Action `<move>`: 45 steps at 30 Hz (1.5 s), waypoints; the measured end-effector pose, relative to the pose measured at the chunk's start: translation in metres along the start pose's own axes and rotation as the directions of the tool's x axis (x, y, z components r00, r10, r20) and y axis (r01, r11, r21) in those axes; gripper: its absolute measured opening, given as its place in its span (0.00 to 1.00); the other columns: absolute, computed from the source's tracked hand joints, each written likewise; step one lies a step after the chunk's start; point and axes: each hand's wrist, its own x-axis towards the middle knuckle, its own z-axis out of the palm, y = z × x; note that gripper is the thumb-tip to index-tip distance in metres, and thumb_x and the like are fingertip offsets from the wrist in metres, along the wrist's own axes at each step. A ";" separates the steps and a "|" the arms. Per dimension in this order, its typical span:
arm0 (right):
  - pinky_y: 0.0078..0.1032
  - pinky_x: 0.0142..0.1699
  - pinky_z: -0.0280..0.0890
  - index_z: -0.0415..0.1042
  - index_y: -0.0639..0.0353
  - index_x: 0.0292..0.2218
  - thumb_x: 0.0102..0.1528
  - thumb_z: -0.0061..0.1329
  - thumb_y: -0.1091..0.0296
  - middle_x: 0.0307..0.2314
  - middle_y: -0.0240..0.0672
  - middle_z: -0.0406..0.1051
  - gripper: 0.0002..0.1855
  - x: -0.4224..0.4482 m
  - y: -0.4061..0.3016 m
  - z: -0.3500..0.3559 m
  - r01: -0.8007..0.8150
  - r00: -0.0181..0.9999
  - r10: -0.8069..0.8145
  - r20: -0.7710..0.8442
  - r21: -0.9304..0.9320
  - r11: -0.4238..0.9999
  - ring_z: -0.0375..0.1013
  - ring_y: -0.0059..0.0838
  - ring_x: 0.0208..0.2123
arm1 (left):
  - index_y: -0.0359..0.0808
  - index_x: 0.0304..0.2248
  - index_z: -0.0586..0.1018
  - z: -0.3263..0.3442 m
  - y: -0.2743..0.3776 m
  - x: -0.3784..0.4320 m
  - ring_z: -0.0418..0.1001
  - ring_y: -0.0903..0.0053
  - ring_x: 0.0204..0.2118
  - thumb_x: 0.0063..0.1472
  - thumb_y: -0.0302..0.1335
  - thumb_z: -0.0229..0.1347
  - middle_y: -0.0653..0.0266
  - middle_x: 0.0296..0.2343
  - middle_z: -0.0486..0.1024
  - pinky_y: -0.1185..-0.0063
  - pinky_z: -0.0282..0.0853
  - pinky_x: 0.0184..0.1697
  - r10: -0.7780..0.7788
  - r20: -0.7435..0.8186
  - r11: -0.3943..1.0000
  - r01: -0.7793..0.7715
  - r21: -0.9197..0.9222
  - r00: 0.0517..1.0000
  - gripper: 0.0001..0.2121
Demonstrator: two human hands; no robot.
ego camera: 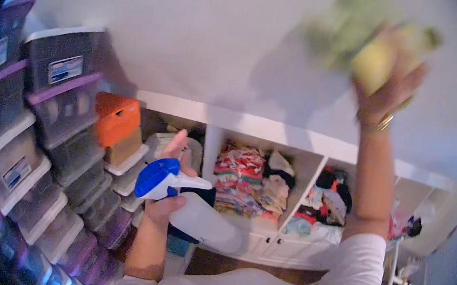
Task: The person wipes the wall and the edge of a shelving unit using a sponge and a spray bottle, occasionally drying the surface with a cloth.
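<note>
My left hand (162, 208) grips a white spray bottle (211, 224) with a blue and white trigger head. The thumb wraps the bottle's neck and the fingers extend past the head. The bottle is tilted, with its base towards the lower right. High on the right, my right hand (391, 88) holds a yellow-green cloth (342, 34) at the pale wall (197, 52). Motion blurs the cloth and fingers, so whether the cloth touches the wall is unclear. Gold-coloured bangles (384, 122) circle the right wrist.
Lidded plastic storage boxes (65, 65) are stacked on the left, near an orange box (117, 117). Below the wall, a white cabinet (253, 117) holds folded clothes (239, 178) in open compartments. A white metal rack (392, 281) stands at the lower right.
</note>
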 end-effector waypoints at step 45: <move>0.33 0.37 0.65 0.71 0.57 0.37 0.39 0.53 0.48 0.30 0.46 0.72 0.26 -0.486 -0.413 -0.684 0.119 -0.959 -0.272 -0.080 -0.984 -0.129 0.72 0.38 0.33 | 0.31 0.42 0.68 -0.030 -0.174 -0.326 0.69 0.77 0.32 0.46 0.22 0.47 0.61 0.35 0.69 0.81 0.65 0.37 -0.716 -0.483 0.207 0.813 0.544 0.505 0.20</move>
